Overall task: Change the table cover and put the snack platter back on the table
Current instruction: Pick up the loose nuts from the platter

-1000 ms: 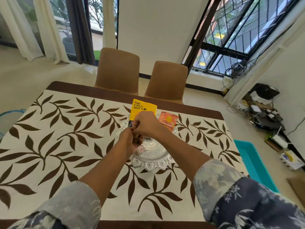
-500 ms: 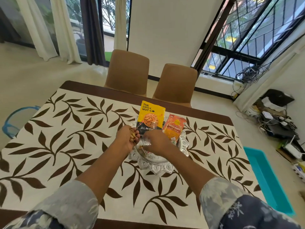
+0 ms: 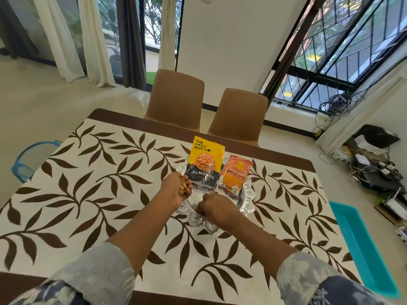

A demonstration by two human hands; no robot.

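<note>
head view: the glass snack platter (image 3: 249, 206) sits mid-frame on the leaf-print table cover (image 3: 88, 194). the left hand (image 3: 175, 190) grips a handful of nuts (image 3: 182, 186). the right hand (image 3: 217, 209) is curled over the platter; whether it holds anything, i cannot tell.

You work in bright, soft daylight from the window (image 3: 343, 62) at upper right and the glass door (image 3: 152, 29) at upper left. Shadows are faint. Lines bend strongly near the frame edges; the bottom corners look slightly soft.

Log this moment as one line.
left hand holds nuts | right hand curled over glass platter | almonds pouch, orange pouch on platter | leaf-print cover laid
</note>
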